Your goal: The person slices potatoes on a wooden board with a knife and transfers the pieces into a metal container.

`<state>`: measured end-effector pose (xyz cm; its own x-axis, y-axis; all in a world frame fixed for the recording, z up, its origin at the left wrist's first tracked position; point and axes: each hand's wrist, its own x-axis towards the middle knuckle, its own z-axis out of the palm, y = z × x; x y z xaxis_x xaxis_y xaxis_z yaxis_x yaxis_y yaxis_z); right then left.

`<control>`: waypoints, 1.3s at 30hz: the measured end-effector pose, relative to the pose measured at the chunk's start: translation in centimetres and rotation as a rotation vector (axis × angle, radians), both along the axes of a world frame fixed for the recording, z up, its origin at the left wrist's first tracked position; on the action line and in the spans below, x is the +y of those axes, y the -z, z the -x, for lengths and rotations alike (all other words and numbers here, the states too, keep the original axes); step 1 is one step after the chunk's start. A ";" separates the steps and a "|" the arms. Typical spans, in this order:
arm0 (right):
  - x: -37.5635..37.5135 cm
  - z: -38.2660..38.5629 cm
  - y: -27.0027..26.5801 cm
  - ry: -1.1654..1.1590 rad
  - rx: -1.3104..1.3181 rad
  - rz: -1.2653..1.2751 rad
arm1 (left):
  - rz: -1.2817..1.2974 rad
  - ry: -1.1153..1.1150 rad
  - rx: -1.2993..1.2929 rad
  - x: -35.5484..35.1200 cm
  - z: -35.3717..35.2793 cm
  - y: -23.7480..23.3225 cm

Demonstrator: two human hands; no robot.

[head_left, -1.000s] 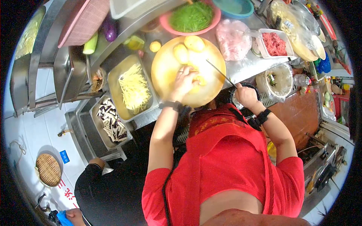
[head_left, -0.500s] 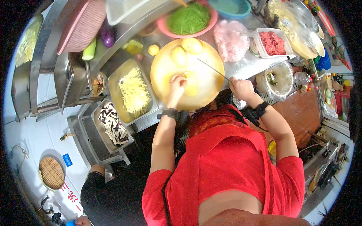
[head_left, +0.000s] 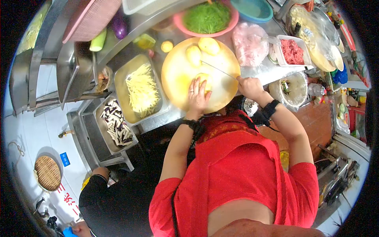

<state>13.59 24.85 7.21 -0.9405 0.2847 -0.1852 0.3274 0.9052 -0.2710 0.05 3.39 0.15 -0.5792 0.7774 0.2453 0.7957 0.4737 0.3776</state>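
Note:
My left hand [head_left: 198, 94] lies with fingers stretched out over pale yellow potato slices [head_left: 205, 77] on the round cutting board [head_left: 223, 93]. The slices are partly hidden under the fingers. In my right hand [head_left: 250, 87] is the handle of a kitchen knife [head_left: 219, 71], its thin-looking blade reaching left across the board, apart from my left hand. Two peeled potatoes, one upper left [head_left: 193, 55] and one upper right [head_left: 209, 46], rest at the board's far side. A small round yellow piece [head_left: 166, 46] sits just off the board.
Left of the board are a metal tray [head_left: 118, 85] of potato shreds [head_left: 142, 91] and a lower tray of eggplant strips [head_left: 115, 124]. Beyond stand a pink bowl [head_left: 179, 27] of green shreds and a white container of red meat [head_left: 292, 52]. A person in black [head_left: 118, 205] is at lower left.
My left hand has gone from fingers bunched at the slices to fingers spread over them. The knife stays in my right hand, tilted much the same. The whole view has shifted slightly.

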 end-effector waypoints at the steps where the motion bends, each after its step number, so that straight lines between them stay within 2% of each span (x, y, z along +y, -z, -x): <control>1: 0.0 0.2 0.2 0.001 -0.004 0.001 | -0.028 0.002 -0.040 -0.1 0.2 0.1; 5: 0.1 -1.3 0.0 -0.066 0.025 0.015 | -0.088 -0.023 -0.085 -0.2 0.2 0.6; 8: 0.4 -2.0 0.0 -0.041 0.025 0.000 | -0.227 -0.101 -0.118 0.4 1.0 0.4; 10: 0.3 -2.1 0.2 0.048 -0.002 -0.029 | -0.160 -0.224 -0.175 1.7 2.5 -0.2; 11: 0.1 -2.1 0.5 0.046 -0.003 -0.029 | -0.172 -0.284 -0.084 2.7 3.1 -0.2; 12: -0.2 -2.1 1.0 0.056 0.024 -0.031 | -0.172 -0.286 -0.083 3.5 3.5 -1.0; 14: -0.7 -2.0 1.5 0.067 0.049 -0.034 | 0.085 -0.322 -0.126 5.0 4.0 -2.9; 18: -1.1 -2.0 1.9 0.123 0.047 -0.034 | 0.182 -0.374 -0.059 6.9 4.5 -1.5; 20: -1.2 -2.2 2.2 0.116 0.098 -0.017 | 0.083 -0.361 -0.211 6.9 5.0 -1.1; 21: -1.2 -2.2 2.2 0.121 0.100 -0.016 | 0.085 -0.357 -0.209 6.8 5.1 -0.9; 23: -1.2 -2.2 2.2 0.117 0.086 -0.007 | -0.123 -0.426 -0.653 6.3 5.2 -0.6; 24: -1.2 -2.2 2.2 0.120 0.086 -0.006 | -0.120 -0.423 -0.654 5.9 5.2 -0.5; 26: -1.2 -2.2 2.1 0.112 0.054 -0.015 | -0.676 -0.344 -0.976 4.4 5.2 -0.5; 28: -1.1 -2.2 2.0 0.111 0.035 -0.010 | -0.628 -0.415 -0.961 2.7 4.5 -1.7; 30: -1.1 -1.9 1.9 0.100 0.021 -0.007 | -0.730 -0.486 -0.917 0.9 4.0 -1.0; 31: -1.1 -1.8 2.0 0.083 0.044 0.001 | -0.758 -0.499 -1.005 0.6 3.0 -1.0; 32: -1.1 -1.8 2.0 0.067 0.065 0.009 | -0.761 -0.507 -1.001 0.3 2.5 -0.1; 34: -1.3 -1.5 2.7 0.020 0.096 0.004 | -0.471 -0.527 -0.733 0.0 1.9 1.0; 35: -1.4 -1.5 2.9 -0.019 0.125 -0.001 | -0.305 -0.493 -0.516 -0.5 1.5 1.4; 36: -1.5 -1.5 2.7 -0.022 0.123 -0.002 | -0.306 -0.496 -0.518 -0.4 1.0 0.5; 38: -2.0 -1.2 1.9 -0.114 0.045 0.026 | -0.184 -0.405 -0.052 -0.1 0.0 -0.7; 39: -2.1 -1.1 1.7 -0.120 0.045 0.026 | -0.184 -0.410 -0.052 -0.1 0.0 -0.6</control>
<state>14.66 22.80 5.50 -0.9750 0.1657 -0.1482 0.2046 0.9294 -0.3071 0.08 3.31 0.71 -0.8454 0.4274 0.3205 0.5341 0.6669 0.5195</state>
